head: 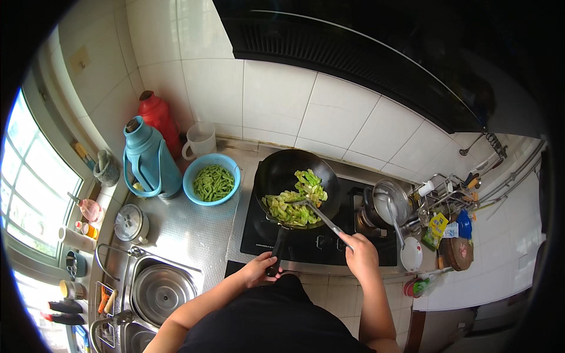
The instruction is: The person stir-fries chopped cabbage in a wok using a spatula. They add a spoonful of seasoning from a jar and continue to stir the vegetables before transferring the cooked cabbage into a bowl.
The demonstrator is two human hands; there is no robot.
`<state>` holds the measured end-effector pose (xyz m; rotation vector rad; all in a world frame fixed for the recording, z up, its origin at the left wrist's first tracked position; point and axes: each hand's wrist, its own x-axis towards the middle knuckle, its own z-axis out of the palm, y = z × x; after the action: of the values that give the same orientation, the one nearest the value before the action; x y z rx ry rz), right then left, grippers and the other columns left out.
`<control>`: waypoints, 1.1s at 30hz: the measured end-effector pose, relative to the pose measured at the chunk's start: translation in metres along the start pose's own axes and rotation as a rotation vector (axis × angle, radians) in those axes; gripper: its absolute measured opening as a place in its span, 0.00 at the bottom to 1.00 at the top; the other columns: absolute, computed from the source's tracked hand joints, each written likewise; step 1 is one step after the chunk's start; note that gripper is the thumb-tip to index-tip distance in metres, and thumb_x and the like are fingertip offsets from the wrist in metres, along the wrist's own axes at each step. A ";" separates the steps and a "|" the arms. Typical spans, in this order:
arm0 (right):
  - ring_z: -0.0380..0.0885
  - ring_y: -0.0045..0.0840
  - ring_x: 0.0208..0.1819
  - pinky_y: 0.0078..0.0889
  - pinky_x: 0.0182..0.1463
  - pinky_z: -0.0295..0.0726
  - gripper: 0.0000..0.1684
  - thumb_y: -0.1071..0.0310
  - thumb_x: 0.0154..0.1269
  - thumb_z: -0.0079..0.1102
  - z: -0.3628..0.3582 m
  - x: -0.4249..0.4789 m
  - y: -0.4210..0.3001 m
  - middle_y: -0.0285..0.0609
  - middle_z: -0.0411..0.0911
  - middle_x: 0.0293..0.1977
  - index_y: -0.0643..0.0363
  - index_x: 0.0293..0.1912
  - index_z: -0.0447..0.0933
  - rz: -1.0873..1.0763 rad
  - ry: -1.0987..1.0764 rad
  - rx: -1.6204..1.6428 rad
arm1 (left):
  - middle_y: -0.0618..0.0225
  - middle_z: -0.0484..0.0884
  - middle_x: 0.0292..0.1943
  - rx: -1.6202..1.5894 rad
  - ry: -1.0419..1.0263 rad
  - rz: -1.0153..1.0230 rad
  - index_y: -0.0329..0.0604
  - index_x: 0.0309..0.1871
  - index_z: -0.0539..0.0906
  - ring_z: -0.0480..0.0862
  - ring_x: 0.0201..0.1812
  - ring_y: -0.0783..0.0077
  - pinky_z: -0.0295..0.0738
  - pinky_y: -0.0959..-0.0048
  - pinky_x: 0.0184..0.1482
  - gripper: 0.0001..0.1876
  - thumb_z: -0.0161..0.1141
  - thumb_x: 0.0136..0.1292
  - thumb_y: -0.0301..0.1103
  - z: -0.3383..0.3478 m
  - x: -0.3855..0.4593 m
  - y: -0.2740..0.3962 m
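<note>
A dark wok (273, 172) sits on the left burner of a black gas cooktop (384, 251), tilted slightly. Green leafy vegetable pieces (291, 211) lie along its near and right side. My left hand (261, 270) grips the wok's black handle (280, 247) close to its end. In my right hand (363, 258) is a metal spatula (325, 219), its head among the leaves and partly hidden by them. A blue plastic basin (187, 182) of cut green beans (214, 183) stands left of the wok.
Blue (154, 154) and red (159, 114) thermos flasks and a plastic mug (201, 137) stand at the back left. A steel sink (132, 269) holds a metal basin (164, 291). Right of the wok are a pot with a metal lid (390, 203) and a white plate (411, 254). A range hood (344, 57) hangs above.
</note>
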<state>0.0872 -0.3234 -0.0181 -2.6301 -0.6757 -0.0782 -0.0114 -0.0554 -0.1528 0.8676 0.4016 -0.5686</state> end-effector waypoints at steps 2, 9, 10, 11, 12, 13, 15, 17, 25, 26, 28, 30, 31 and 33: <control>0.77 0.40 0.35 0.39 0.39 0.77 0.26 0.81 0.52 0.57 -0.004 0.001 -0.013 0.46 0.75 0.32 0.52 0.52 0.80 0.022 -0.088 -0.013 | 0.63 0.81 0.38 -0.004 -0.003 -0.009 0.46 0.59 0.66 0.82 0.36 0.69 0.80 0.69 0.38 0.15 0.47 0.74 0.38 0.000 0.001 0.000; 0.78 0.40 0.34 0.41 0.38 0.78 0.25 0.78 0.56 0.56 0.028 0.026 -0.016 0.45 0.74 0.33 0.50 0.54 0.78 0.043 0.052 -0.098 | 0.59 0.80 0.47 0.351 0.111 0.070 0.44 0.67 0.64 0.81 0.45 0.69 0.79 0.71 0.44 0.23 0.50 0.73 0.39 -0.004 -0.001 -0.003; 0.78 0.40 0.34 0.40 0.38 0.78 0.25 0.78 0.55 0.56 0.024 0.021 -0.013 0.44 0.74 0.33 0.50 0.54 0.78 0.033 0.050 -0.095 | 0.58 0.79 0.50 0.456 0.141 0.126 0.42 0.68 0.63 0.80 0.48 0.69 0.79 0.70 0.47 0.24 0.50 0.72 0.39 -0.005 -0.004 -0.002; 0.78 0.39 0.34 0.40 0.39 0.78 0.25 0.78 0.55 0.57 0.020 0.015 -0.011 0.44 0.74 0.33 0.50 0.54 0.78 0.050 0.035 -0.106 | 0.57 0.78 0.51 0.560 0.130 0.183 0.42 0.69 0.62 0.80 0.49 0.68 0.78 0.70 0.49 0.26 0.52 0.71 0.39 -0.005 -0.010 0.001; 0.78 0.39 0.35 0.39 0.39 0.78 0.26 0.78 0.55 0.57 0.017 0.009 -0.012 0.44 0.74 0.33 0.49 0.54 0.78 0.125 -0.034 -0.125 | 0.57 0.77 0.53 0.670 0.115 0.247 0.41 0.70 0.61 0.79 0.51 0.67 0.77 0.69 0.50 0.28 0.54 0.70 0.39 -0.008 -0.020 0.007; 0.78 0.40 0.36 0.39 0.40 0.78 0.26 0.78 0.54 0.58 0.015 0.005 -0.013 0.44 0.75 0.33 0.49 0.54 0.78 0.082 -0.051 -0.075 | 0.56 0.77 0.54 0.785 0.113 0.287 0.40 0.71 0.60 0.79 0.52 0.65 0.76 0.69 0.52 0.30 0.56 0.69 0.39 -0.007 -0.031 0.013; 0.77 0.42 0.38 0.40 0.43 0.77 0.26 0.80 0.53 0.58 0.016 0.002 -0.017 0.46 0.76 0.35 0.50 0.53 0.79 0.186 -0.171 -0.072 | 0.58 0.77 0.55 0.789 0.071 0.411 0.40 0.65 0.69 0.77 0.56 0.65 0.73 0.67 0.56 0.24 0.58 0.68 0.35 0.005 -0.057 0.030; 0.78 0.43 0.38 0.41 0.43 0.78 0.25 0.79 0.54 0.59 0.024 0.006 -0.019 0.47 0.76 0.35 0.51 0.53 0.79 0.067 0.003 -0.016 | 0.58 0.77 0.55 0.823 -0.037 0.548 0.40 0.60 0.75 0.76 0.57 0.63 0.73 0.66 0.57 0.20 0.59 0.67 0.35 0.025 -0.091 0.054; 0.78 0.42 0.38 0.41 0.42 0.79 0.24 0.75 0.59 0.58 0.064 0.028 0.010 0.45 0.76 0.37 0.50 0.56 0.76 0.133 0.284 0.041 | 0.52 0.68 0.67 1.126 -1.088 0.969 0.47 0.61 0.78 0.64 0.70 0.48 0.41 0.41 0.69 0.20 0.52 0.70 0.44 0.139 -0.217 0.128; 0.78 0.42 0.39 0.41 0.43 0.79 0.25 0.75 0.59 0.58 0.071 0.030 0.009 0.44 0.76 0.38 0.49 0.57 0.75 0.176 0.276 0.004 | 0.51 0.68 0.67 1.169 -1.128 0.947 0.46 0.59 0.79 0.64 0.69 0.48 0.41 0.41 0.69 0.19 0.51 0.70 0.43 0.148 -0.220 0.128; 0.78 0.43 0.39 0.43 0.42 0.79 0.26 0.75 0.60 0.57 0.082 0.032 0.005 0.46 0.76 0.38 0.50 0.59 0.74 0.200 0.205 -0.022 | 0.51 0.69 0.66 1.126 -1.106 0.971 0.46 0.57 0.80 0.64 0.69 0.47 0.40 0.41 0.69 0.18 0.51 0.70 0.43 0.159 -0.221 0.126; 0.78 0.44 0.38 0.44 0.42 0.79 0.26 0.76 0.61 0.55 0.084 0.029 -0.001 0.49 0.75 0.38 0.53 0.60 0.73 0.246 0.052 -0.015 | 0.51 0.70 0.65 1.086 -1.082 1.000 0.46 0.55 0.82 0.65 0.69 0.47 0.41 0.40 0.69 0.17 0.53 0.69 0.41 0.160 -0.221 0.125; 0.78 0.45 0.39 0.44 0.42 0.79 0.25 0.76 0.61 0.55 0.082 0.026 -0.004 0.49 0.75 0.38 0.54 0.59 0.74 0.240 -0.007 -0.018 | 0.52 0.71 0.64 1.071 -1.061 1.021 0.45 0.53 0.82 0.66 0.68 0.47 0.41 0.40 0.69 0.16 0.53 0.69 0.40 0.158 -0.221 0.125; 0.78 0.45 0.40 0.43 0.43 0.79 0.26 0.77 0.59 0.55 0.068 0.015 -0.006 0.49 0.75 0.38 0.55 0.58 0.74 0.182 0.013 0.002 | 0.53 0.74 0.61 1.045 -1.041 1.065 0.43 0.50 0.84 0.68 0.67 0.47 0.43 0.39 0.68 0.14 0.55 0.67 0.38 0.154 -0.222 0.124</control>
<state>0.0944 -0.2839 -0.0756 -2.6739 -0.4296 -0.0412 -0.0926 -0.0481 0.1332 1.4322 -1.3734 -0.1085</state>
